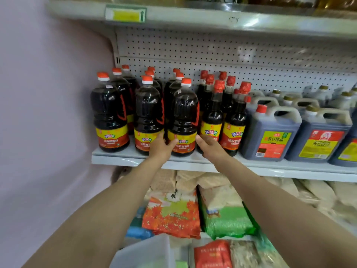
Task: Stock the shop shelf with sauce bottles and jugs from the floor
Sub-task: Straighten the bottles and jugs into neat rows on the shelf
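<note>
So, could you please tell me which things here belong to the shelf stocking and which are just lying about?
Part of the job:
- front sauce bottle, left hand holding it, right hand beside it
- slim sauce bottles
- handled jugs
- shelf

Just lying about:
- rice bags below
- price tag above

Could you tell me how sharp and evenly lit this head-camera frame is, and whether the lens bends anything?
Head view: the front sauce bottle between the left hand and right hand is fairly sharp, with glare streaks on its dark plastic; the rice bags below and the frame's corners are smeared; the wide lens bows the upper shelf edge; lighting is soft, without hard shadows.
</note>
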Available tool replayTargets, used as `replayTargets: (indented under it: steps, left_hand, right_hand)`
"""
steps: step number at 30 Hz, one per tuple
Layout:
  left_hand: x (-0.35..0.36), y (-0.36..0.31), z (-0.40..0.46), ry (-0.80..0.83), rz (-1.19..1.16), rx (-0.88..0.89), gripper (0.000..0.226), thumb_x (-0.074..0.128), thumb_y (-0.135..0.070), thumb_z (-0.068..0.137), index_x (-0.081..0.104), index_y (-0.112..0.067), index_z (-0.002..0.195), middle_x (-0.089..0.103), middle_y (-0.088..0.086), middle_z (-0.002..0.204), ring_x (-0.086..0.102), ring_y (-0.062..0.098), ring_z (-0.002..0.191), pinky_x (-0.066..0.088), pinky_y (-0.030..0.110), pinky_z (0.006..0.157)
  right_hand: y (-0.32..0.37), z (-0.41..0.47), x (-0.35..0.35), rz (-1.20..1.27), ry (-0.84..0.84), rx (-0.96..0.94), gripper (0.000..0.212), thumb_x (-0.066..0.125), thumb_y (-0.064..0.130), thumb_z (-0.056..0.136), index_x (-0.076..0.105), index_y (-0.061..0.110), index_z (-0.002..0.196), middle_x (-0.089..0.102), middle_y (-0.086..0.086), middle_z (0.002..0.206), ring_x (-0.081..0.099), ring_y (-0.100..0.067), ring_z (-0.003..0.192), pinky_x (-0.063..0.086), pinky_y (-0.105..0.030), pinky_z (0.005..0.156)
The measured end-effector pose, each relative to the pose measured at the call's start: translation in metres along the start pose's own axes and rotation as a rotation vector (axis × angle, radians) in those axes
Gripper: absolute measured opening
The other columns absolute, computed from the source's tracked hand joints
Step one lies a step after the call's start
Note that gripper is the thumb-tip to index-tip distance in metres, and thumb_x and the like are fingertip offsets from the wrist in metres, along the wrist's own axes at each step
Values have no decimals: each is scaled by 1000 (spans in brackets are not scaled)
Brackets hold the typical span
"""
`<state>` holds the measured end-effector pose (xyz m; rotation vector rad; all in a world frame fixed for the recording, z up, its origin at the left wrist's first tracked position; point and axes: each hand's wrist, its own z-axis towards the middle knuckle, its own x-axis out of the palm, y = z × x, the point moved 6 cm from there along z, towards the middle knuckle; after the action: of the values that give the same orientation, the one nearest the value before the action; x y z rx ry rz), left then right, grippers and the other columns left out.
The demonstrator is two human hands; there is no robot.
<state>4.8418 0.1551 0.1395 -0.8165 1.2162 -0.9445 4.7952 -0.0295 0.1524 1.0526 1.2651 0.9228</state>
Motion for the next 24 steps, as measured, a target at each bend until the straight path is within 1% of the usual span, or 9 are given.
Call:
replayTargets:
  steps: [3,6,7,10,11,14,16,19,24]
  left_hand:
    - [8,9,13,45,31,6,61,68,-44,89,48,-23,143,60,1,137,57,24,125,47,46,104]
    - [17,19,23,50,49,-10,71,66,-54,87,42,-25,147,56,0,142,53,27,129,45,49,106]
    - [19,20,23,44,52,-11,74,66,-55,86,39,-26,148,54,0,144,51,28,131,44,50,107]
    - [23,23,24,28,25,-11,75,66,-51,89,35,-25,152,49,0,149,44,28,138,39,47,112]
    - [24,24,24,23,19,-9,74,66,-50,89,35,-25,152,48,1,150,42,28,139,38,48,112]
    - [27,29,25,4,-2,-4,74,66,-49,90,34,-26,153,47,1,150,40,28,140,38,47,112]
    - [29,32,27,-1,-33,-7,72,66,-49,90,36,-28,151,49,0,148,43,26,138,39,46,111]
    - [31,34,28,-3,-64,-9,69,66,-52,88,39,-31,149,52,-3,145,45,26,136,41,50,110]
    - [29,38,25,-27,-104,-9,69,67,-50,88,40,-33,149,53,-5,144,46,24,135,41,50,110]
  right_hand:
    - [-5,2,10,25,-19,-2,67,50,49,101,30,18,156,45,4,151,43,-18,139,37,-41,114]
    - [-6,5,16,28,-29,-25,55,46,39,104,33,17,154,47,10,133,44,-9,124,38,-32,104]
    - [-7,6,18,36,-33,-32,55,46,38,105,33,17,154,48,9,131,44,-8,123,38,-31,102]
    - [-10,17,20,56,-47,-35,62,49,41,103,28,17,156,47,3,144,45,-12,129,39,-34,107]
    - [-10,21,20,62,-47,-39,61,48,40,103,28,17,156,48,5,140,45,-11,126,39,-32,105]
    - [-11,30,23,49,-31,-68,52,47,37,104,35,22,153,49,12,128,46,-9,122,40,-30,100]
    - [-16,36,24,32,-40,-88,49,49,39,103,40,28,150,51,14,132,48,-12,127,43,-34,104]
    - [-26,46,25,25,-90,-106,47,56,40,100,47,32,145,56,15,131,51,-14,129,43,-38,109]
    - [-32,47,24,23,-112,-149,50,60,44,97,50,32,145,59,19,124,54,-7,119,44,-28,102]
